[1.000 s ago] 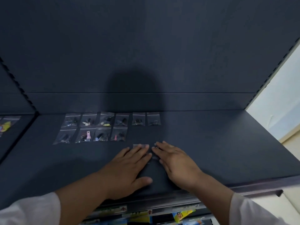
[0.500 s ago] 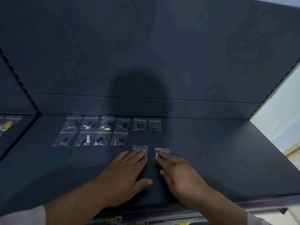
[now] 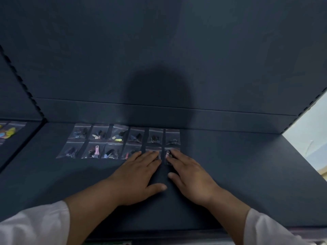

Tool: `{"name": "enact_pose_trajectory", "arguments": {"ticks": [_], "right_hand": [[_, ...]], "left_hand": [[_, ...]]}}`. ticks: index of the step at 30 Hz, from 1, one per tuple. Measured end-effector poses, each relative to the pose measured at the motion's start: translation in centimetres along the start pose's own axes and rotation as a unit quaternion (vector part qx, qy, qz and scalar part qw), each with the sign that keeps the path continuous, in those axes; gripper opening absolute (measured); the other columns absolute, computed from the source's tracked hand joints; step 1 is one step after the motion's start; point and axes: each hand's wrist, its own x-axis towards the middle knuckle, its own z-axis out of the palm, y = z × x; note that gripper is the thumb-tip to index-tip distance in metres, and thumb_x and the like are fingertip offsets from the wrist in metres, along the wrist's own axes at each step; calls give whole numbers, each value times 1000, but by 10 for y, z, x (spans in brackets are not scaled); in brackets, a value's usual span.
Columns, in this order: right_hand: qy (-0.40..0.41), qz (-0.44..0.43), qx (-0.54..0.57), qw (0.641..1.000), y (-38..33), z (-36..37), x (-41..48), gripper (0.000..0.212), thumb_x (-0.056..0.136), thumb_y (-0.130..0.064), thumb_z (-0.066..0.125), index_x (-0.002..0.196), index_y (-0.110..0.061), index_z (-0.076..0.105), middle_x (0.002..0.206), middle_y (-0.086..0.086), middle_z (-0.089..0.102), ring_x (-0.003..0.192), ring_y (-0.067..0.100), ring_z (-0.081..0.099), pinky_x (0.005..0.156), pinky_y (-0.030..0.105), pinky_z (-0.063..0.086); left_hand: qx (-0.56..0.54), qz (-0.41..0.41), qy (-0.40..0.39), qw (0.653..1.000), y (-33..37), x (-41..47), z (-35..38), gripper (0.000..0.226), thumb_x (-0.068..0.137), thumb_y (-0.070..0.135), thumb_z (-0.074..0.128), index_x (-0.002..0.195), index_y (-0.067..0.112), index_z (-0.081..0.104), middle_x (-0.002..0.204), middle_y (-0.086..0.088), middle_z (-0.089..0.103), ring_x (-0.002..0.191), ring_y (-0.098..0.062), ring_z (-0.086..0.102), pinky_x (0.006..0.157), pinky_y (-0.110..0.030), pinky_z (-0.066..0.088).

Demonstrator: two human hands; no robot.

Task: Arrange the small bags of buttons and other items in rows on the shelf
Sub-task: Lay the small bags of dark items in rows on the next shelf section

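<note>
Small clear bags of zipper pulls and buttons lie in two rows on the dark shelf (image 3: 230, 174). The back row (image 3: 127, 134) holds several bags; the front row (image 3: 92, 151) runs from the left. My left hand (image 3: 139, 175) lies flat, its straight fingertips pressing on a bag (image 3: 153, 149) at the front row's right end. My right hand (image 3: 189, 175) lies flat beside it, fingertips pressing on another bag (image 3: 168, 153) holding a pink zipper pull. Both bags sit just below the back row's last two bags.
The shelf's back wall (image 3: 159, 117) rises just behind the rows. A neighbouring shelf at the left holds a bag with yellow items (image 3: 8, 132). The shelf's front edge (image 3: 159, 234) runs under my forearms. A pale wall (image 3: 307, 131) shows at the right.
Both hands have slid forward with the two bags under their fingertips, from mid-shelf up to the front row, right behind the back row's last bags.
</note>
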Motion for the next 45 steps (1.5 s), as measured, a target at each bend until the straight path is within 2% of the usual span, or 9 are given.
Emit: {"name": "enact_pose_trajectory", "arguments": {"ticks": [13, 17, 21, 24, 28, 37, 40, 45], "right_hand": [[0, -3, -3, 1000, 3, 3, 10, 58, 98, -42, 38, 150, -23, 19, 158, -8, 5, 144, 6, 2, 117, 21, 2], [11, 3, 13, 1000, 1, 3, 9, 60, 97, -45, 37, 149, -23, 19, 158, -8, 3, 145, 6, -2, 118, 24, 4], [6, 13, -25, 1000, 0, 4, 11, 76, 84, -61, 11, 150, -24, 13, 159, -8, -1, 144, 7, -7, 116, 25, -3], [-18, 30, -44, 998, -2, 4, 13, 68, 93, -58, 22, 151, -25, 6, 159, -8, -5, 144, 8, -12, 115, 24, -9], [-25, 33, -44, 998, -2, 5, 14, 66, 96, -54, 29, 151, -26, 5, 159, -9, -6, 144, 7, -10, 114, 24, -9], [-23, 31, -40, 998, -2, 2, 13, 67, 95, -56, 29, 151, -26, 7, 159, -9, -5, 144, 6, -8, 114, 22, -9], [-22, 40, -20, 999, -3, 1, 13, 71, 89, -60, 23, 150, -27, 7, 158, -10, -7, 144, 6, -10, 115, 23, -6], [-5, 32, -38, 999, -14, -3, 15, 84, 78, -67, 2, 150, -26, 8, 158, -8, -6, 144, 8, -9, 114, 25, -8]], "left_hand": [[17, 8, 10, 1000, -12, 5, 2, 89, 81, 75, 16, 151, 22, 0, 158, 3, -13, 142, -7, -17, 114, -31, -15], [12, 0, 40, 999, -12, 0, 2, 89, 77, 74, 7, 150, 25, -4, 157, 6, -18, 140, -6, -23, 112, -28, -18], [11, -69, 85, 994, -13, -8, 7, 105, 64, 77, -17, 151, 21, -3, 158, -2, -15, 143, -15, -18, 109, -31, -18], [10, -126, 71, 989, -16, -8, 15, 123, 48, 79, -34, 150, 17, -6, 158, -5, -13, 145, -20, -14, 115, -36, -12], [-5, -143, 56, 988, -17, -3, 20, 129, 43, 80, -36, 150, 15, -5, 159, -6, -10, 145, -19, -11, 114, -36, -10], [1, -143, 68, 987, -15, -1, 21, 117, 52, 78, -26, 149, 15, -11, 158, -5, -14, 145, -18, -14, 115, -37, -11], [4, -143, 81, 986, -14, -3, 21, 113, 55, 77, -25, 148, 16, -14, 157, -4, -18, 144, -17, -17, 115, -38, -12], [15, -148, 90, 985, -17, -9, 18, 117, 52, 77, -31, 149, 16, -11, 157, -4, -17, 144, -18, -17, 117, -40, -9]]}}
